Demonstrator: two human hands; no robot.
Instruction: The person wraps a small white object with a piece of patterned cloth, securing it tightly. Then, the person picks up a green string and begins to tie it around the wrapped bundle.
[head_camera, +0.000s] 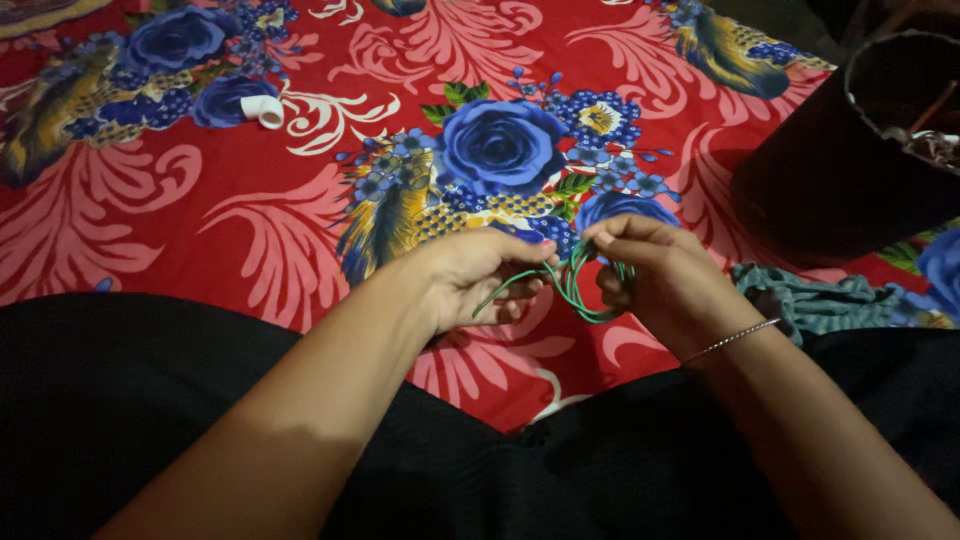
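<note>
- Hands meet at centre frame, low over a red floral cloth with blue roses spread flat under everything.
- Thin green cord, looped into a small bundle, hangs between the two hands, just above the cloth.
- Right hand has its fingers pinched narrow on the top of the loops; most of the coil sits against this palm. Thin metal bracelet on that wrist.
- Left hand has its fingers closed on the cord's other side; one loose green strand runs out from the coil leftward and down under this palm.
- Key relation: coil lies right of the left hand's fingertips, nearer the right hand; the free strand's long axis runs roughly left-right, tilted down toward the left hand.
- Hands nearly touching, joined by the cord only.
- Crumpled teal cloth lies just right of the right wrist, on the red cloth.
- Dark round container with open top stands at upper right, well apart from the hands; contents too dim to tell.
- Small white short tube piece lies upper left, far from both hands.
- Black clothing covers the person's lap across the bottom of frame.
</note>
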